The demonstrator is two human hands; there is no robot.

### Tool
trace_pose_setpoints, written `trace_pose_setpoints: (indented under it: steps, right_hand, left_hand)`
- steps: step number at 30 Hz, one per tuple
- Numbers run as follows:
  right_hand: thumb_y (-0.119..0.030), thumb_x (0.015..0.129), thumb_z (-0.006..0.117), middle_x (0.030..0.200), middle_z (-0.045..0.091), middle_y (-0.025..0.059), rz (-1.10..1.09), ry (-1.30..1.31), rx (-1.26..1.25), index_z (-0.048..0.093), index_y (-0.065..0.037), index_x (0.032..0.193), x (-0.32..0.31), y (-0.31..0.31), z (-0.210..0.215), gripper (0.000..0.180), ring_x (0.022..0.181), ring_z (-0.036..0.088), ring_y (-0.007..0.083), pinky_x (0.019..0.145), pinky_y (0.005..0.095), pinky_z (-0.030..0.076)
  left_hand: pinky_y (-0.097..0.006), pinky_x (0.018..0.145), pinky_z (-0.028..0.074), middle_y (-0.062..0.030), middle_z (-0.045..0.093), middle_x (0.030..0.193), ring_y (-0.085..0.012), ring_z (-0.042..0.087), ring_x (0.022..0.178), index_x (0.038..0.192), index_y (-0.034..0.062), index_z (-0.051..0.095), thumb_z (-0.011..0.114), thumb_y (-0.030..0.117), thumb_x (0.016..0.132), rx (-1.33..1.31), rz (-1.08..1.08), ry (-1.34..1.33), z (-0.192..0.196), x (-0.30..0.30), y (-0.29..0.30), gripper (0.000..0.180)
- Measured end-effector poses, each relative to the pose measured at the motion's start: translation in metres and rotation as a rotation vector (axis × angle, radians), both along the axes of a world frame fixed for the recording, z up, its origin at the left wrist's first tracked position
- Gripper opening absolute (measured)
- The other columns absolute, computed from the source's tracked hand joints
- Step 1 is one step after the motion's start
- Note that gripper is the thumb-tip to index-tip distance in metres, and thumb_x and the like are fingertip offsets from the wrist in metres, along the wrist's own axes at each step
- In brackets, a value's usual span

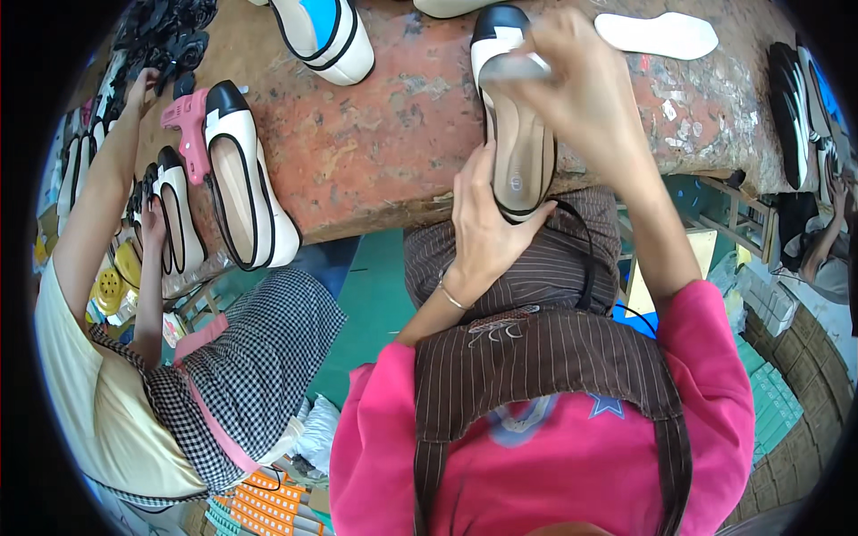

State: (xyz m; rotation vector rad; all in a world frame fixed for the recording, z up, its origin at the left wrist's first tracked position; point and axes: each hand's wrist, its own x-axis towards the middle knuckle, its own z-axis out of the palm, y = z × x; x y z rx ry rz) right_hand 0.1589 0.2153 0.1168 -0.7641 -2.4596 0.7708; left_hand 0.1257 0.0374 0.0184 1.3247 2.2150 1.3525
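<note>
One person works at one bench with two bare hands on one shoe, white with a black toe and black edging. The shoe sits at the bench's front edge, toe pointing away from the wearer, heel toward the apron.

The left hand is closed around the heel end, fingers along the shoe's left side and thumb across the back; one bracelet circles that wrist. The right hand is over the front of the shoe, fingers bent, blurred; whether it pinches anything cannot be told. One pale patch shows on the shoe just behind the black toe.

One white insole lies on the bench to the right. Toward the far edge, two more shoes are cut off by the picture: one with a blue lining, one showing just a pale edge.

To the left lies one pink glue gun, touching or just beside one black-toed shoe. One co-worker in a checked apron shows two hands, one at a heap of black pieces.
</note>
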Motion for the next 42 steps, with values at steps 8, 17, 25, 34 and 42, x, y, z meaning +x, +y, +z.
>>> trace_pose_setpoints:
  steps: [8,17,25,34,42]
  right_hand:
    - [0.001,0.083,0.052,0.128,0.06,0.0245,-0.078,-0.233,0.205,0.051,0.005,0.131,0.027,-0.056,-0.07,0.048,0.124,0.054,0.0411,0.115,0.0632,0.017]
    - [-0.004,0.084,0.055,0.114,0.06,0.0331,-0.101,-0.179,0.326,0.05,0.015,0.128,0.007,-0.033,-0.095,0.049,0.115,0.057,0.0448,0.114,0.0598,0.026]
    - [-0.013,0.09,0.053,0.141,0.038,0.0393,-0.001,-0.446,0.267,0.03,0.021,0.139,0.009,-0.068,-0.085,0.064,0.131,0.042,0.0493,0.112,0.0684,0.016]
    - [-0.017,0.082,0.058,0.109,0.064,0.0221,-0.132,-0.524,0.317,0.061,0.006,0.114,-0.027,-0.017,-0.088,0.04,0.107,0.061,0.0341,0.116,0.0627,0.014]
    - [-0.013,0.087,0.061,0.086,0.072,0.013,0.328,-0.256,-0.389,0.073,-0.002,0.097,0.023,0.048,-0.024,0.019,0.089,0.069,0.0219,0.109,0.0496,0.036]
  left_hand:
    - [-0.07,0.113,0.0,-0.0287,0.036,0.15,-0.0418,0.027,0.146,0.15,-0.0045,0.019,0.086,0.032,0.067,0.075,-0.061,0.036,-0.026,0.0,0.009,0.113]
    - [-0.071,0.112,-0.004,-0.0295,0.031,0.154,-0.0414,0.028,0.145,0.153,-0.0056,0.01,0.087,0.036,0.064,-0.051,-0.049,-0.03,-0.026,-0.005,0.018,0.125]
    - [-0.068,0.114,-0.007,-0.0243,0.031,0.156,-0.0394,0.028,0.146,0.154,-0.0041,0.009,0.084,0.051,0.065,-0.058,-0.026,0.066,-0.03,-0.011,0.01,0.128]
    - [-0.068,0.115,-0.002,-0.0243,0.031,0.153,-0.0392,0.031,0.143,0.152,-0.0006,0.022,0.086,0.039,0.063,-0.075,-0.051,0.059,-0.022,-0.006,0.013,0.116]
    - [-0.034,0.092,0.04,-0.0027,0.049,0.103,-0.0176,0.049,0.099,0.11,0.0058,0.052,0.085,0.015,0.065,-0.088,0.088,-0.422,0.04,-0.059,-0.014,0.056]
